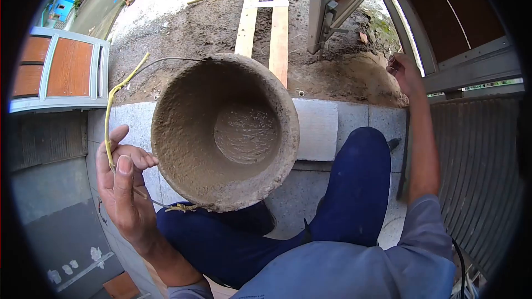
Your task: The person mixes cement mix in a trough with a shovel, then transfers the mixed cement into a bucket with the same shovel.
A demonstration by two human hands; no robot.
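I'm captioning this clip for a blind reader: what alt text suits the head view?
A person's left hand grips the wire handle of a mortar-caked bucket with wet mix in its bottom, above blue-trousered legs. The right hand reaches toward a metal door frame.

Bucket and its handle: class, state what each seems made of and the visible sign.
Bucket: its own material is hidden under a rough grey, matte crust that looks like dried cement. Handle, held in the left hand: thin bent wire, seemingly metal, with a worn yellow covering.
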